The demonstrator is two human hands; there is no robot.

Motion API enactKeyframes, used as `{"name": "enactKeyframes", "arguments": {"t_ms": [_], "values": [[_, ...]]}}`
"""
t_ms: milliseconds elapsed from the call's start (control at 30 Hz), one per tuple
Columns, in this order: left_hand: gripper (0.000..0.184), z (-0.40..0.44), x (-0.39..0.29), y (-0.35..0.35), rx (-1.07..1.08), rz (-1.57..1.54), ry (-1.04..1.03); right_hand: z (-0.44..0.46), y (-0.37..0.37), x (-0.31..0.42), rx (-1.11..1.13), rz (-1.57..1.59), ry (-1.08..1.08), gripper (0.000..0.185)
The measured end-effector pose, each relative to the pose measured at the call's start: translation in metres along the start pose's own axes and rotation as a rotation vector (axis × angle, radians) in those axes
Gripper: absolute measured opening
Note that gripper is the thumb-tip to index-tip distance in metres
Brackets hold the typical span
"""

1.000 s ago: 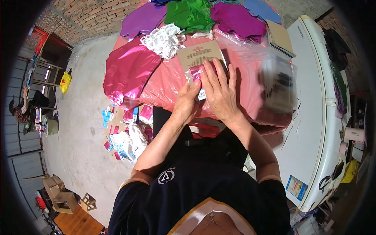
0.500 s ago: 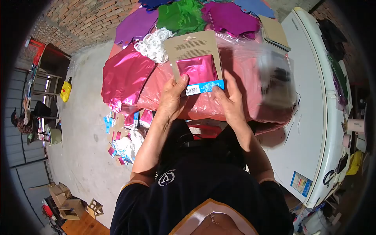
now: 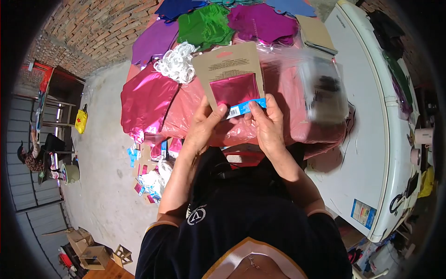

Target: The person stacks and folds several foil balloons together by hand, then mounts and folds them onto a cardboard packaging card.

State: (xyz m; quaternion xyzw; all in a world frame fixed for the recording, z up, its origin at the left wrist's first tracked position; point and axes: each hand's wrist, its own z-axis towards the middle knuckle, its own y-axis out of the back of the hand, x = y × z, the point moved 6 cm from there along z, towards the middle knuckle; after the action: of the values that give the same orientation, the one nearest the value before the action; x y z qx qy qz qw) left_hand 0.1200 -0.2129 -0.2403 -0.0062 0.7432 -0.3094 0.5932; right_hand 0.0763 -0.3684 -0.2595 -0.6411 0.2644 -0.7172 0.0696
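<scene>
A brown card with a folded shiny pink foil piece and a blue-and-white barcode label along its lower edge is held up in front of me. My left hand grips the card's lower left corner, thumb on the front. At the lower right, my right hand pinches the blue label between thumb and fingers. Behind the card is a table covered in pink plastic. Left of the card lie a large pink foil sheet and a heap of white loops.
Green, magenta and purple foil pieces lie at the back. Brown cards and clear bags are on the right, beside a white fridge. Packed pieces lie on the floor; another person is far left.
The card has been raised and turned more face-on. My right hand has moved off its front to the lower right edge and now pinches the label there.
</scene>
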Motion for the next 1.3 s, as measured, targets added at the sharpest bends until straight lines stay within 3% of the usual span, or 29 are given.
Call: {"name": "enactKeyframes", "arguments": {"t_ms": [67,333,533,633,967,1167,1233,1300], "values": [[0.039,0.002,0.007,0.01,0.084,0.125,-0.013,0.001,0.001,0.0,-0.004,-0.001,0.001,0.01],[0.03,0.009,0.002,0.013,-0.021,0.136,-0.083,0.009,-0.002,-0.007,0.002,0.012,-0.055,0.016],[0.029,0.011,0.003,0.02,0.008,0.228,-0.093,0.007,-0.009,0.0,-0.102,-0.083,0.053,0.025],[0.03,0.012,0.005,0.023,0.011,0.235,-0.094,0.009,-0.008,-0.01,-0.005,0.008,-0.023,0.026],[0.033,0.022,0.002,0.009,-0.016,0.214,-0.22,0.014,-0.015,-0.009,-0.202,0.072,0.055,0.02],[0.029,0.024,0.016,0.0,-0.09,0.165,-0.227,0.015,-0.011,0.001,-0.218,-0.07,0.155,0.021],[0.027,0.029,0.026,0.009,-0.074,0.276,-0.143,0.012,-0.012,-0.003,-0.196,0.014,0.097,0.021],[0.025,0.023,0.023,0.007,-0.083,0.278,-0.184,0.011,-0.009,-0.008,-0.12,0.1,0.053,0.019]]}}
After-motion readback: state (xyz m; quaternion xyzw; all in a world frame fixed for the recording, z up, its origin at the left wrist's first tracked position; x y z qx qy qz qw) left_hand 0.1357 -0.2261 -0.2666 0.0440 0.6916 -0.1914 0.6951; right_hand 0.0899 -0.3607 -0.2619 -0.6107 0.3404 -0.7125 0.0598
